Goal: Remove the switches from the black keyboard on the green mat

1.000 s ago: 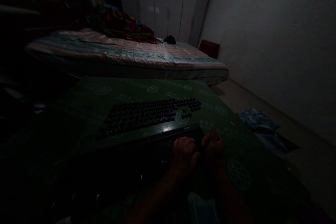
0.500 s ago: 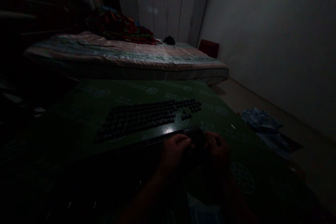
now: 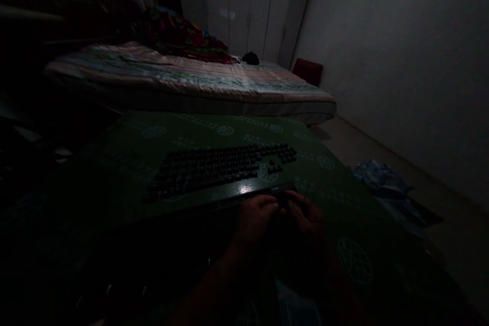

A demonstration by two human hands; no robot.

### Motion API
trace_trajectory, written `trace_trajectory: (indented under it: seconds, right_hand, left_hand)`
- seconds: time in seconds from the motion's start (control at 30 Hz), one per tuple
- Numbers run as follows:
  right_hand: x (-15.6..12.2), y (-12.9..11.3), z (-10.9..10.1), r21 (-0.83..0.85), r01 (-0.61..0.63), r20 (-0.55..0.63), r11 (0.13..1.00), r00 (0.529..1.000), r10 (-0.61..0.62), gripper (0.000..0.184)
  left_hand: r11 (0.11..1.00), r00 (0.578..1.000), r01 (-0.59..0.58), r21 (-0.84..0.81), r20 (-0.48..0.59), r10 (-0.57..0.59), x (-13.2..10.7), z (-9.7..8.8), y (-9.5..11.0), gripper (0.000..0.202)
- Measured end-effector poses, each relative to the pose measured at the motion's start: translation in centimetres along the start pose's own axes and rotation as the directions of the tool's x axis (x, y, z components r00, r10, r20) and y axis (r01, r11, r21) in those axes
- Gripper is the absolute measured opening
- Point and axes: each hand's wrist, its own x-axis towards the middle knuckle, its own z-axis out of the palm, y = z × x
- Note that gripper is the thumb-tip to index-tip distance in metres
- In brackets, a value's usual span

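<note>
The room is very dark. My left hand [image 3: 256,218] and my right hand [image 3: 307,216] rest close together on the right end of a black keyboard frame [image 3: 244,198] lying on a green patterned cloth [image 3: 153,135]. Both hands have their fingers curled over the frame's far right corner. Whether they pinch something small there is hidden by the dark. Beyond the frame, several loose black keycaps [image 3: 221,165] lie laid out in keyboard rows on the cloth.
A bed [image 3: 191,81] with a striped sheet stands behind the table, with crumpled colourful bedding [image 3: 183,35] on it. A red stool [image 3: 309,70] is by the wall. Blue cloth [image 3: 378,178] lies on the floor to the right.
Both hands shifted slightly along the frame's right end and drew closer together. The camera view swayed a little. The keycaps have not moved.
</note>
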Motion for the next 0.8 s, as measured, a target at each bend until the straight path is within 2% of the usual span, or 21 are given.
trace_trajectory:
  seconds: [0.17,0.4,0.57,0.8]
  right_hand:
    - [-0.03,-0.24,0.07,0.012,-0.028,-0.041,1.000,0.999,0.028,0.034]
    - [-0.04,0.30,-0.01,0.056,-0.023,-0.051,0.998,0.998,0.026,0.035]
    - [-0.01,0.17,-0.09,0.007,0.021,-0.075,1.000,0.997,-0.021,0.034]
    - [0.00,-0.12,-0.12,0.015,0.022,-0.077,1.000,0.997,-0.021,0.032]
  left_hand:
    - [0.999,0.999,-0.007,0.034,0.034,0.005,-0.02,-0.09,0.06,0.013]
    - [1.000,0.997,-0.024,-0.014,0.068,0.025,-0.02,-0.09,-0.35,0.017]
    - [0.999,0.997,-0.049,-0.015,0.056,0.050,0.11,-0.17,-0.33,0.016]
    - [0.998,0.997,-0.055,-0.032,0.050,0.056,0.15,-0.30,0.05,0.016]
